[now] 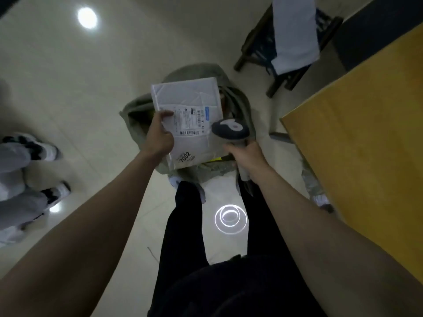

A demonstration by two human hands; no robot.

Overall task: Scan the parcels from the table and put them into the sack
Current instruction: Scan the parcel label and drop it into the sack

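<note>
Holding the parcel (187, 115) label-up over the open sack (238, 104) on the floor, left hand (159, 136) pinching its left edge, thumb on top. Gripping the scanner (230, 130) with right hand (246, 155) fingers wrapped round the handle (head aimed at the barcode), just beside the table (366, 124) corner.

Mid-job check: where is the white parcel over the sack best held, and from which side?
Hold the white parcel at its left long edge, coming from the left, as the left hand does now. It is flat and thin, so a thumb-on-top pinch suits, and this likely keeps the barcode label uncovered for the scanner.
</note>
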